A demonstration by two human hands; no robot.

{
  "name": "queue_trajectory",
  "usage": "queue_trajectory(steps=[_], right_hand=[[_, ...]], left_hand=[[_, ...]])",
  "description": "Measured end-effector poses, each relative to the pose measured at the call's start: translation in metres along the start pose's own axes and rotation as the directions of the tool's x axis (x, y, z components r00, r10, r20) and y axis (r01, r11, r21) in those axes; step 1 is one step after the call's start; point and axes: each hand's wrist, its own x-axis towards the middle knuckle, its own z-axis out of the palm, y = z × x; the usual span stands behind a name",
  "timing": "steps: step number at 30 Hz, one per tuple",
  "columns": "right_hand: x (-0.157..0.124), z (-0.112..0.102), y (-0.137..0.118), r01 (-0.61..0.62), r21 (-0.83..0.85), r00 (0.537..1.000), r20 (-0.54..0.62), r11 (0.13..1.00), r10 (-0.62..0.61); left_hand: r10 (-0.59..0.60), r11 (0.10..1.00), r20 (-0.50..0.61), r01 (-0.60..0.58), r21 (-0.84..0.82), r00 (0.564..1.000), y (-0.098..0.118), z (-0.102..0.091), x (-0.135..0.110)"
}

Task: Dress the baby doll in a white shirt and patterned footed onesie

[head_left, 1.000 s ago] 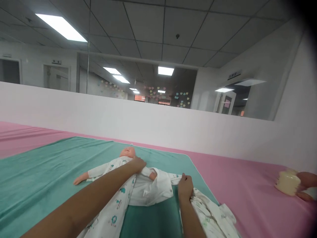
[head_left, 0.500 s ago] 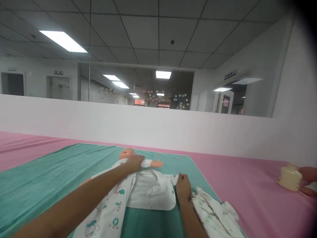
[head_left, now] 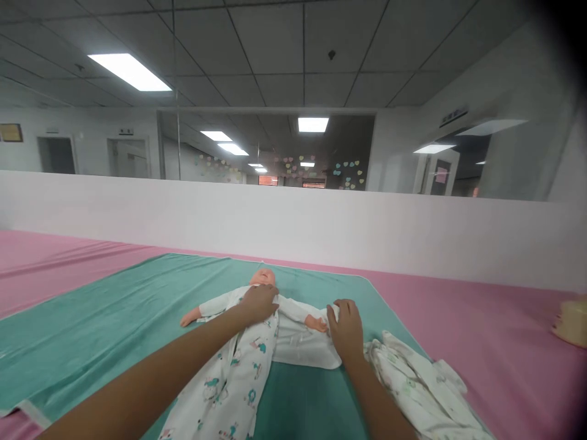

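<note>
A baby doll lies face up, its head toward the wall, dressed in a white baby romper with teal and pink prints. My left hand rests on the doll's chest, fingers bent over the romper's front edge. One side of the romper lies spread with its white inside showing. Across it stretches the doll's white-sleeved arm, ending in a bare hand. Beside that hand, my right hand pinches a bit of the romper's white cloth between thumb and fingers. The doll's other arm points out to the left.
Under the doll a green sheet covers part of a pink surface. Crumpled white printed baby clothes lie by my right forearm. At the far right edge is a cream-coloured container. A white wall with a glass panel stands behind.
The doll's arm has swung from straight out down onto the spread cloth, toward my right hand. My left hand stays near its chest. The view has shifted, moving the scene rightward.
</note>
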Motion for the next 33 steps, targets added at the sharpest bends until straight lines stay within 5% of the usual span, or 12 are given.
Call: queue_trajectory(steps=[3, 6, 10, 18, 24, 28, 33], right_hand=[[-0.017, 0.019, -0.037, 0.034, 0.440, 0.984, 0.141, 0.898, -0.106], [-0.037, 0.047, -0.068, -0.098, 0.680, 0.906, 0.363, 0.727, -0.218], [-0.045, 0.075, -0.085, -0.162, 0.701, 0.856, 0.450, 0.695, -0.255], [-0.015, 0.091, -0.103, -0.215, 0.704, 0.921, 0.376, 0.676, -0.099], [-0.021, 0.086, -0.112, -0.051, 0.566, 0.964, 0.243, 0.823, -0.107], [-0.030, 0.070, -0.117, 0.077, 0.520, 0.944, 0.237, 0.850, -0.230], [-0.033, 0.046, -0.123, -0.013, 0.529, 0.876, 0.415, 0.848, -0.246]], left_hand=[[-0.042, 0.981, -0.026, 0.036, -0.191, 0.999, -0.042, -0.012, -0.032], [-0.059, 0.880, 0.074, 0.087, -0.467, 0.996, -0.076, -0.012, -0.058], [-0.124, 0.850, 0.091, 0.153, -0.504, 0.988, -0.093, -0.001, -0.068], [-0.141, 0.919, -0.167, 0.067, -0.387, 0.976, -0.081, 0.011, -0.076], [-0.036, 0.946, -0.357, -0.083, -0.313, 0.933, -0.087, 0.044, -0.095], [-0.074, 0.873, -0.266, -0.066, -0.483, 0.961, -0.103, 0.050, -0.114], [-0.018, 0.771, -0.030, -0.005, -0.637, 0.999, -0.119, 0.030, -0.143]])
